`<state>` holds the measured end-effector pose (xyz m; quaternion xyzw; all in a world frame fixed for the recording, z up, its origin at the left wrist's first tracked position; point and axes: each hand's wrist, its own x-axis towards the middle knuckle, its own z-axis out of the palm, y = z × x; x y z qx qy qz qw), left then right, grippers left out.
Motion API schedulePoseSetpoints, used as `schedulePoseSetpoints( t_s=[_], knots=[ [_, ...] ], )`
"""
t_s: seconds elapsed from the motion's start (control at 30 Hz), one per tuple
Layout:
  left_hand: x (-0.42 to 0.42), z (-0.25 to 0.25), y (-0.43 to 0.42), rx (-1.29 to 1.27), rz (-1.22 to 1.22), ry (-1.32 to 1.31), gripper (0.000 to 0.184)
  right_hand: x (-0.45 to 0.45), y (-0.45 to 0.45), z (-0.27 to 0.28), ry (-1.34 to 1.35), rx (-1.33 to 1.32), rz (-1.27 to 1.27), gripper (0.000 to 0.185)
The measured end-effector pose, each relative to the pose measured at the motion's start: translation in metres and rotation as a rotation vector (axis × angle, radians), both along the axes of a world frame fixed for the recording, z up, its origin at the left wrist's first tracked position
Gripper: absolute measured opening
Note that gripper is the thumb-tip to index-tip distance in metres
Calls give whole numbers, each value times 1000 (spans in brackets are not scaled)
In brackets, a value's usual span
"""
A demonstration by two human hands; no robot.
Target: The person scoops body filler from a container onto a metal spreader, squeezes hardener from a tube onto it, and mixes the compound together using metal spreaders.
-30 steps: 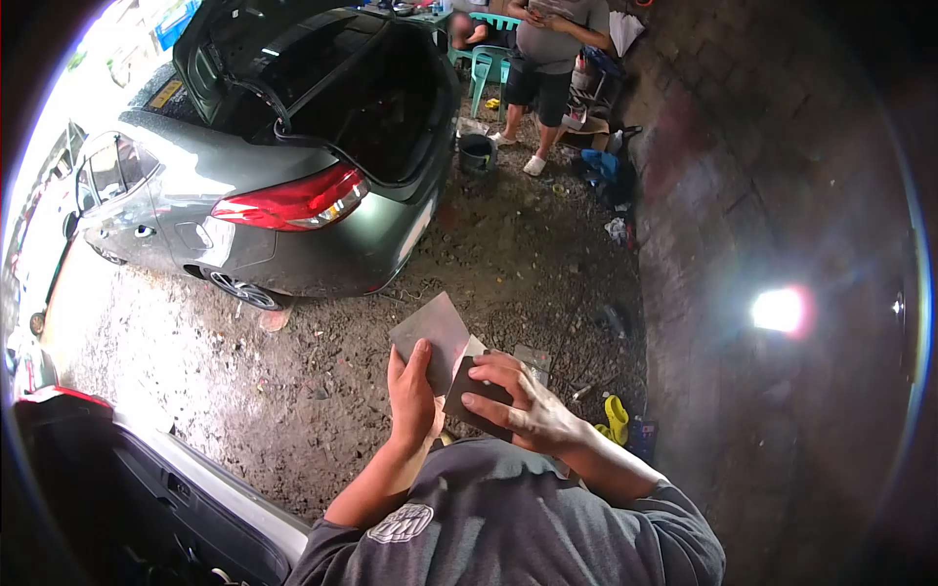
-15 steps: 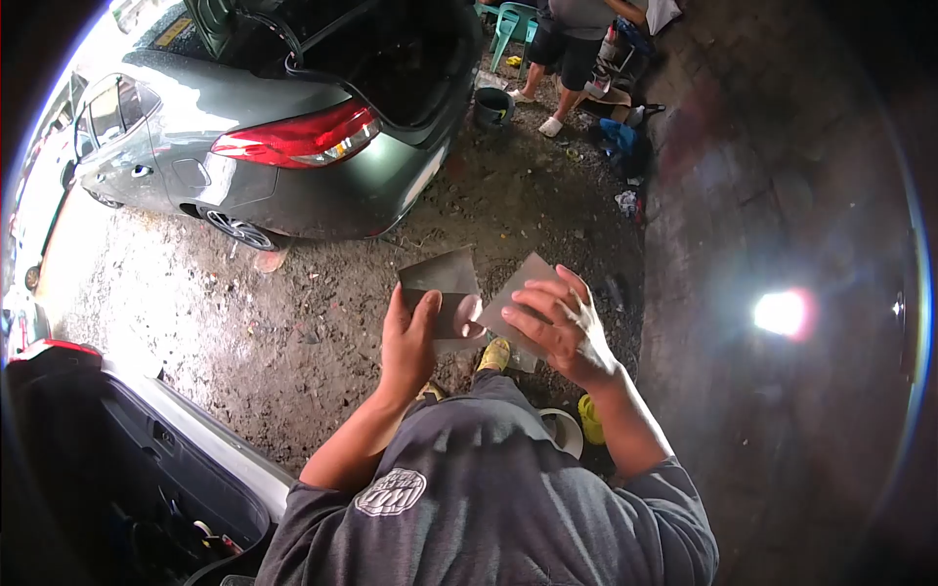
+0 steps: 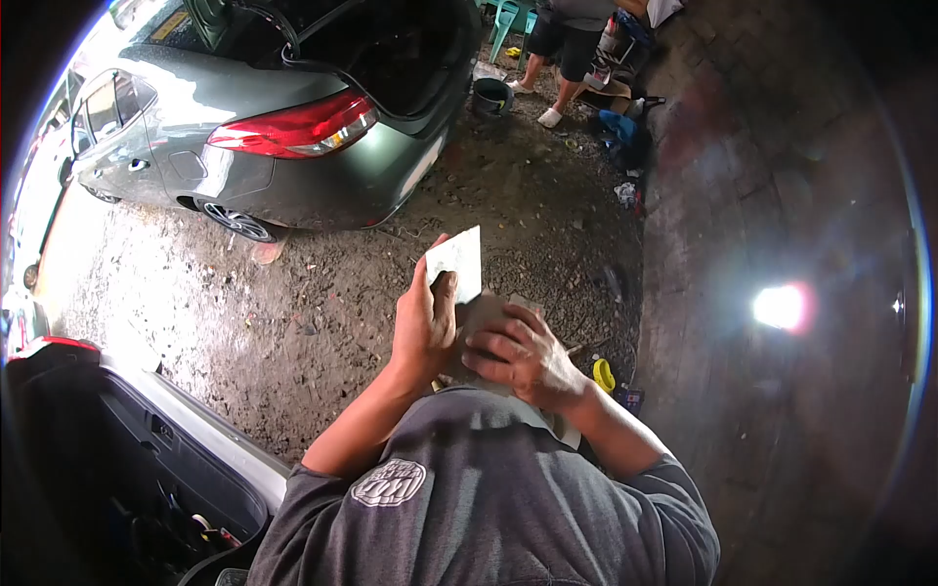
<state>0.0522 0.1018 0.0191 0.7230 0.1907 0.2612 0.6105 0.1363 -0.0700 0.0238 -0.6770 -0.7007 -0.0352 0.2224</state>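
My left hand [image 3: 425, 322] holds a pale, flat sheet [image 3: 457, 264] upright, with the thumb across its face and the fingers behind. Right beside it, my right hand [image 3: 523, 358] is closed on a brownish-grey sheet [image 3: 479, 317]. That sheet is blurred and partly hidden by the fingers. Both hands are in front of my chest, close together, above the dirt ground.
A grey car [image 3: 264, 156] with its trunk raised stands ahead on the left. Another open car trunk [image 3: 186, 420] is at the lower left. Near a black bucket [image 3: 492, 97] stands a person [image 3: 572, 49]. A yellow shoe [image 3: 604, 375] lies at the right.
The sheet in my left hand has turned from grey to a bright pale face and stands more upright. My right hand has moved down and to the left, with its sheet turned lower.
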Motion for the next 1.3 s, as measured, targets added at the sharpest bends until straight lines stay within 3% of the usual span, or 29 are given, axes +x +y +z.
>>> schedulePoseSetpoints(
  t_s=[0.07, 0.1, 0.17, 0.23, 0.27, 0.33, 0.4, 0.43, 0.47, 0.57, 0.6, 0.63, 0.77, 0.8, 0.9, 1.03, 1.07, 1.17, 1.2, 1.3],
  knots=[
    [6, -10, -1, -2, 112, -121, 40, 0, -8, -8, 77, -42, 16, 37],
    [7, -9, 1, 118, 132, -207, 39, 2, -12, -5, 84, 3, -19, 40],
    [4, -1, 1, -44, 145, -92, 32, 4, -17, 7, 100, 91, -90, 46],
    [8, -22, -4, -583, 166, -102, 25, -2, -11, 22, 159, 212, -49, 58],
    [14, -30, -7, -907, 146, -307, 21, -5, -7, 25, 179, 245, -44, 59],
    [9, -22, -10, -949, 140, -230, 23, -2, -2, 17, 248, 277, -43, 65],
    [-1, -9, -9, -1069, 68, -155, 26, 23, -7, -25, 283, 173, -162, 65],
    [-5, -2, -11, -1064, 56, -154, 28, 35, -11, -37, 303, 123, -222, 64],
    [-10, 5, -12, -1058, 46, -154, 30, 51, -18, -36, 32, 14, -260, 63],
    [-10, 6, -10, -928, 42, -198, 31, 58, -26, -16, -33, 181, -345, 59],
    [-8, -2, -10, -852, 48, -188, 30, 46, -18, -2, -67, 258, -290, 52],
    [-5, -2, -9, -767, 47, -182, 30, 34, -18, 13, -164, 175, -200, 46],
    [-10, -3, -4, -708, -8, -113, 28, 47, -24, 18, -172, 81, -208, 40],
    [-8, -5, -5, -482, 39, -26, 27, 45, -20, 20, -137, 142, -227, 36],
    [-6, 6, -9, -448, 11, -90, 23, 31, -10, 22, -124, 84, -91, 32],
    [-4, 4, -4, -293, -244, -67, 40, 41, -15, 51, -147, 95, -221, 29],
    [-7, 7, -6, -149, -318, -6, 47, 39, -15, 47, -149, 79, -209, 29],
    [-1, 16, -4, -297, -258, 66, 46, 31, -6, 34, -130, 65, -163, 28],
    [3, 10, -6, -125, -197, 68, 47, 23, -5, 32, -92, 53, -137, 29],
    [6, 7, -4, -129, -161, 87, 48, 8, -8, 26, -24, 25, -67, 33]
  ],
)
